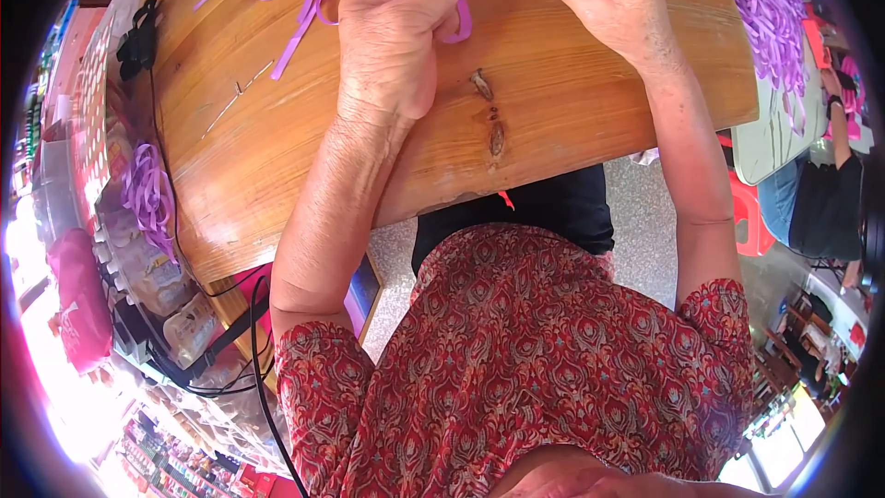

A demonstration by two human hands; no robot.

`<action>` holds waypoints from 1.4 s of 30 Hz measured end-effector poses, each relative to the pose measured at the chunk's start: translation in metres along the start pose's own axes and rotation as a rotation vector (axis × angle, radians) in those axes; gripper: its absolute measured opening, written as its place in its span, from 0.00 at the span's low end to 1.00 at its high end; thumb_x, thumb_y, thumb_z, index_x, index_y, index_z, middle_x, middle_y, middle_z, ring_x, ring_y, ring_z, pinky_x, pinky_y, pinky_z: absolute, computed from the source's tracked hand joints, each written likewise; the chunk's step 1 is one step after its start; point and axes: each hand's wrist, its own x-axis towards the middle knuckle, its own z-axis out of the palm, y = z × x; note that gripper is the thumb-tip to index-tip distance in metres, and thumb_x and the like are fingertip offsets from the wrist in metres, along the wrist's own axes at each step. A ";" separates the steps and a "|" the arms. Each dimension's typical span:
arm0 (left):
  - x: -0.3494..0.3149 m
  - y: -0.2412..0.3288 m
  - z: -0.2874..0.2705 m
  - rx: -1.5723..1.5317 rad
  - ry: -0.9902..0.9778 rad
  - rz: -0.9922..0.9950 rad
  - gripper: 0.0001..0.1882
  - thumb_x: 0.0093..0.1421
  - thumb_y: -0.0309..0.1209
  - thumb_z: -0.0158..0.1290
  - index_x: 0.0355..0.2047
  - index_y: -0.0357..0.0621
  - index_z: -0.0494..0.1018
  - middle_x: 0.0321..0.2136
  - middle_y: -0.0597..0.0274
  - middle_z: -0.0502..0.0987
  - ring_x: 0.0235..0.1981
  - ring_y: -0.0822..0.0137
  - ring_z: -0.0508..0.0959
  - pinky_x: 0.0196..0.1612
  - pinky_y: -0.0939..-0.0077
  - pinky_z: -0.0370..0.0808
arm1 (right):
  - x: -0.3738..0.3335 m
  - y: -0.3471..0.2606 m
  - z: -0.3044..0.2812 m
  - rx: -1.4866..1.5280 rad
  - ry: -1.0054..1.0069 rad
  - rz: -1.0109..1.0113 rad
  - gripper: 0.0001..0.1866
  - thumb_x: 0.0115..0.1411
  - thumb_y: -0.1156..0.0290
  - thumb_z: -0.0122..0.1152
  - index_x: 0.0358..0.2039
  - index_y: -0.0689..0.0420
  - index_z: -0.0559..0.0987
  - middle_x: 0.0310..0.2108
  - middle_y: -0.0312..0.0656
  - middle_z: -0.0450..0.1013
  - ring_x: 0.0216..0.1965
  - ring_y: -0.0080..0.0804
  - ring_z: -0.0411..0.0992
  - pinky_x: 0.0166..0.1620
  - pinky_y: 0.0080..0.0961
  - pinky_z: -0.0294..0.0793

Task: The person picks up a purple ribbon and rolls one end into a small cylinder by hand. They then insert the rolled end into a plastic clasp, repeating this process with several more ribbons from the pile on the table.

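Above the far part of the wooden table (553, 101), both my hands meet at the top edge of the picture. My left hand (396, 18) pinches a purple ribbon (463, 23) between thumb and fingers, and a loop of it hangs below the fingertips. My right hand (604, 0) is close beside it, thumb toward the fingers, with a bit of purple strip showing by them; its fingertips are partly cut off by the picture's edge. More loose purple ribbons (318, 0) lie tangled on the table to the left of my hands.
A thick bunch of purple ribbons (761, 9) hangs over the table's right side. Another small bundle (147, 194) lies at the left, near a black cable and a black clip (138, 37). A red stool (751, 217) and another person (820, 203) are at the right.
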 end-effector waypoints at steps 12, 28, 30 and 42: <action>-0.003 0.001 0.004 -0.048 -0.036 -0.039 0.04 0.56 0.23 0.53 0.33 0.37 0.74 0.17 0.75 0.65 0.17 0.81 0.54 0.21 0.83 0.50 | -0.001 0.005 0.004 -0.010 0.013 -0.122 0.03 0.48 0.77 0.63 0.26 0.57 0.78 0.23 0.35 0.73 0.25 0.27 0.69 0.33 0.23 0.63; 0.000 0.000 -0.001 -0.092 -0.081 -0.066 0.04 0.57 0.25 0.51 0.33 0.37 0.73 0.16 0.76 0.60 0.16 0.80 0.53 0.21 0.83 0.49 | -0.004 0.000 -0.001 0.192 -0.047 0.065 0.07 0.51 0.76 0.65 0.32 0.57 0.79 0.25 0.34 0.74 0.25 0.22 0.66 0.30 0.20 0.62; -0.001 0.001 0.000 -0.083 -0.084 -0.069 0.04 0.57 0.24 0.51 0.33 0.37 0.73 0.16 0.76 0.61 0.16 0.80 0.53 0.21 0.83 0.49 | -0.005 0.003 0.000 0.144 -0.027 -0.045 0.06 0.50 0.78 0.63 0.31 0.58 0.79 0.25 0.34 0.74 0.25 0.21 0.65 0.30 0.20 0.62; -0.006 0.005 0.014 0.279 0.083 0.032 0.06 0.57 0.26 0.53 0.32 0.36 0.75 0.17 0.74 0.66 0.18 0.81 0.58 0.23 0.85 0.53 | -0.003 0.031 0.019 0.445 0.067 -0.360 0.03 0.50 0.79 0.59 0.28 0.58 0.78 0.24 0.36 0.73 0.27 0.26 0.69 0.35 0.22 0.66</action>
